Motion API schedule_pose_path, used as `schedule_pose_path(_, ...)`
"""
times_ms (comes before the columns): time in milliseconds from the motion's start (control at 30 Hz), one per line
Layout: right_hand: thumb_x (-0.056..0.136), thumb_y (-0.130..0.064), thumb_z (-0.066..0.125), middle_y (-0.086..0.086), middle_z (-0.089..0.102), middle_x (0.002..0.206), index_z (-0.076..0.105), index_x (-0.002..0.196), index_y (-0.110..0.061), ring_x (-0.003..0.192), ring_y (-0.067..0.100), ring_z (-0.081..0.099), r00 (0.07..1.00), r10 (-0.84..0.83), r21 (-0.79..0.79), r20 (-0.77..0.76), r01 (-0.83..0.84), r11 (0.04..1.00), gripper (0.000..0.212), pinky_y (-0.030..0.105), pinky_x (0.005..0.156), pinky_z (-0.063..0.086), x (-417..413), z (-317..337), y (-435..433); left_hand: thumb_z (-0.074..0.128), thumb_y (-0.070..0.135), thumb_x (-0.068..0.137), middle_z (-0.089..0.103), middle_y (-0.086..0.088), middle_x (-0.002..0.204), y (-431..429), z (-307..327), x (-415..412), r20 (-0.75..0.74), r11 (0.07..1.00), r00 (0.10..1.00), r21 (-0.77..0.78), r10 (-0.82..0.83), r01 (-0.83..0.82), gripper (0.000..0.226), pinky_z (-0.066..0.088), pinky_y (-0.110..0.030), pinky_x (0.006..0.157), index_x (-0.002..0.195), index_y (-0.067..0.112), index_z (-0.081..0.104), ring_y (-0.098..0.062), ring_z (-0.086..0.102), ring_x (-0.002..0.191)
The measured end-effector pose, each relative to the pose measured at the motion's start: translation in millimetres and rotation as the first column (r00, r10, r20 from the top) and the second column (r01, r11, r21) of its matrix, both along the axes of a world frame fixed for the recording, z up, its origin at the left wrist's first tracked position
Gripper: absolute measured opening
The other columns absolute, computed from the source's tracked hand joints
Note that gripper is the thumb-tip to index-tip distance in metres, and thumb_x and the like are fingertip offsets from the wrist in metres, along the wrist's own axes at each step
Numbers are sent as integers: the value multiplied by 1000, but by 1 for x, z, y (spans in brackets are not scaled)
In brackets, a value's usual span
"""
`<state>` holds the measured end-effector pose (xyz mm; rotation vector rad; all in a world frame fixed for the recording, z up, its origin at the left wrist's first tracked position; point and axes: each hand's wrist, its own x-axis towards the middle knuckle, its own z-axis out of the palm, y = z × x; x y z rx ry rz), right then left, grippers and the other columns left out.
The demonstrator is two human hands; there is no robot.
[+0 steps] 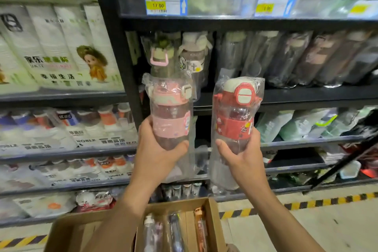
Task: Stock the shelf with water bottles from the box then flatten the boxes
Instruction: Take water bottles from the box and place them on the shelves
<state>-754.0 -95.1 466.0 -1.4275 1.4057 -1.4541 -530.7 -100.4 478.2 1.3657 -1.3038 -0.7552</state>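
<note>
My left hand (pixel 158 150) grips a pink water bottle (pixel 170 116) in a clear plastic bag, held upright in front of the shelf. My right hand (pixel 241 154) grips a red water bottle (pixel 235 120) with a white lid, also bagged and upright. Both bottles are raised just before the middle shelf (pixel 296 93), where bagged bottles (pixel 184 55) stand in a row. Below my arms, an open cardboard box (pixel 212 208) holds several more wrapped bottles (pixel 176 233) lying between dividers.
A black shelf upright (pixel 120 51) separates this bay from one on the left stocked with cup packs (pixel 57 47). Price tags (pixel 165 5) line the upper shelf. Lower shelves hold bagged goods (pixel 306 125). Yellow-black floor tape (pixel 306 203) runs along the shelf base.
</note>
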Motion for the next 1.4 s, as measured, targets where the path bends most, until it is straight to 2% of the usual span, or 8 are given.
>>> schedule_pose_path(200, 74, -57, 79, -30, 63, 117, 42, 130, -43, 105, -2, 66, 999, -47, -84, 28, 49, 995, 68, 14, 79, 54, -56, 14, -49, 84, 55, 56, 52, 24, 126, -51, 21, -63, 33, 996, 999, -89, 26, -23, 83, 44, -7, 81, 125, 53, 36, 14, 53, 113)
schedule_pose_path(367, 73, -55, 79, -32, 62, 118, 41, 134, -40, 110, -2, 64, 998, -45, -128, 46, 51, 990, 74, 10, 85, 49, -110, 27, -108, 86, 55, 58, 56, 9, 132, -103, 25, -118, 22, 991, 998, -125, 51, -48, 93, 51, -34, 97, 137, 33, 41, -10, 58, 120)
schedule_pose_path(567, 70, -67, 74, -11, 52, 129, 36, 145, -35, 127, 17, 50, 997, -43, -109, -66, 36, 993, 90, 36, 100, 49, -155, 28, -172, 85, 53, 60, 53, 4, 136, -158, 20, -159, 42, 985, 992, -132, 115, -109, 99, 51, -46, 105, 143, 24, 39, -17, 55, 126)
schedule_pose_path(767, 73, -65, 76, -5, 52, 138, 35, 149, -35, 132, 18, 51, 997, 80, -73, -14, -81, 994, 92, 48, 109, 47, -172, 18, -217, 92, 41, 68, 45, 7, 141, -192, 8, -178, 60, 975, 980, -126, 191, -183, 101, 40, -25, 100, 149, 26, 33, -11, 47, 130)
schedule_pose_path(967, 71, -64, 81, -6, 51, 140, 33, 147, -41, 131, 12, 52, 992, 125, -65, -20, -126, 990, 93, 41, 108, 49, -174, 15, -252, 93, 33, 70, 49, 9, 132, -222, 7, -186, 59, 964, 970, -145, 235, -225, 88, 40, -11, 90, 133, 39, 32, -4, 51, 118)
schedule_pose_path(1100, 68, -64, 79, -8, 49, 134, 38, 140, -40, 125, 2, 51, 990, 133, -50, -54, -136, 989, 87, 25, 101, 46, -171, 14, -270, 93, 31, 71, 43, 11, 130, -237, -1, -188, 117, 959, 959, -145, 260, -242, 90, 36, 3, 86, 139, 31, 34, -1, 45, 119)
schedule_pose_path(1233, 71, -61, 80, -5, 50, 121, 43, 116, -41, 105, -12, 53, 989, 113, -26, -96, -116, 993, 62, 8, 82, 46, -168, 11, -285, 93, 32, 70, 43, 5, 129, -249, -4, -190, 155, 953, 947, -155, 283, -259, 87, 39, -11, 94, 137, 26, 36, -8, 46, 120)
schedule_pose_path(1400, 78, -51, 85, -6, 45, 112, 42, 113, -25, 96, -21, 46, 982, 91, 41, -166, -85, 996, 61, 2, 71, 43, -163, 7, -300, 90, 35, 73, 42, 2, 120, -258, -4, -194, 181, 949, 935, -136, 305, -283, 76, 43, -22, 89, 126, 20, 38, -11, 48, 111)
